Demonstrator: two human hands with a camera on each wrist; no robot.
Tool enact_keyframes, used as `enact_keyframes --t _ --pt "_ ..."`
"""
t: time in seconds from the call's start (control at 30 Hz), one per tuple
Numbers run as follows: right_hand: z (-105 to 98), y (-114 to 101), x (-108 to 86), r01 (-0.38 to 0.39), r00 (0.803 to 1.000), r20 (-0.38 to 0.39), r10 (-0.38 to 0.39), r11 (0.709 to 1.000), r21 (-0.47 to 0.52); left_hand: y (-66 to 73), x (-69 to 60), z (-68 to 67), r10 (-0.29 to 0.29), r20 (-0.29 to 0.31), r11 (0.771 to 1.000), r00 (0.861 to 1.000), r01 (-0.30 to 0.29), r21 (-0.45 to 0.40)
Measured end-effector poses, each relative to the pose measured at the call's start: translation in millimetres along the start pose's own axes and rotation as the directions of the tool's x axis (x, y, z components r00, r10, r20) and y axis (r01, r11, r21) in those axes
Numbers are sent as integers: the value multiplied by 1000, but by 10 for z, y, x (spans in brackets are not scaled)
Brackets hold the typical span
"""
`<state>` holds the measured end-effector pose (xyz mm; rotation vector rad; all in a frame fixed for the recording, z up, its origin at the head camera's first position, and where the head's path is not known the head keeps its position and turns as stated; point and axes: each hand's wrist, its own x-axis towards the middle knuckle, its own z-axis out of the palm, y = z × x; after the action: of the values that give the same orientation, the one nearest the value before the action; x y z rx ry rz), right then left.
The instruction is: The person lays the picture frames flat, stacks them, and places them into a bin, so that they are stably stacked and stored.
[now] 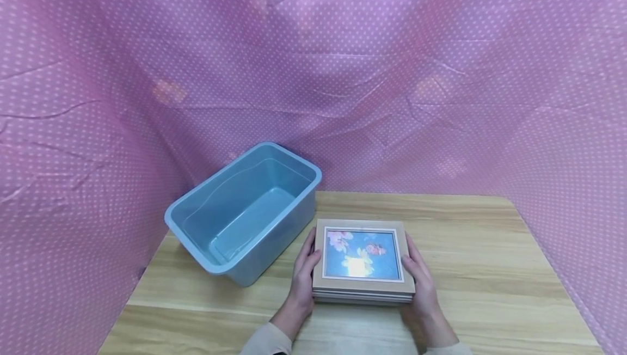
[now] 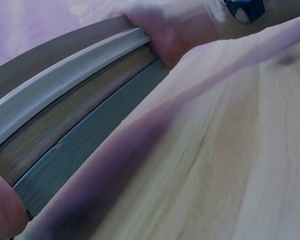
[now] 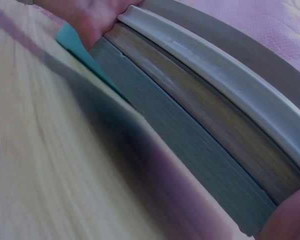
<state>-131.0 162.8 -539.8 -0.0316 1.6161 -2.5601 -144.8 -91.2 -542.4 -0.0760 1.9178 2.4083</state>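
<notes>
A stack of several picture frames [image 1: 362,285] lies between my two hands. The top one has a beige border, a white inner edge and a blue picture [image 1: 338,262] with pink and white flowers; light glares off its surface. My left hand [image 1: 302,279] grips the left side of the stack, and my right hand [image 1: 423,284] grips the right side. From the left wrist view, the frames' stacked edges [image 2: 75,120] show grey, silver, brown and dark green layers. Similar layered sides [image 3: 190,110] appear in the right wrist view. Whether the stack touches the table I cannot tell.
A blue plastic tub [image 1: 274,240] stands to the left of the stack, with nothing visible inside. Everything rests on a light wood-grain table [image 1: 480,257]. Pink dotted cloth [image 1: 372,99] hangs behind the table and along both sides.
</notes>
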Motion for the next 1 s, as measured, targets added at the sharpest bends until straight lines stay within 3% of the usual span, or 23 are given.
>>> enact_keyframes --t 0.17,0.3,0.57,1.0 --pt "24 -97 -18 26 999 21 -24 997 -77 95 -41 20 37 -4 999 999 -37 1" --pt "76 -207 -30 12 1000 -14 -15 988 -154 186 -63 40 68 -9 998 998 -67 6" --pt "207 -414 -61 33 999 -20 -38 979 -203 404 -126 82 87 24 996 996 -87 11" --pt "326 -666 -112 82 996 39 -77 981 -175 712 -211 144 76 29 997 997 -77 14"
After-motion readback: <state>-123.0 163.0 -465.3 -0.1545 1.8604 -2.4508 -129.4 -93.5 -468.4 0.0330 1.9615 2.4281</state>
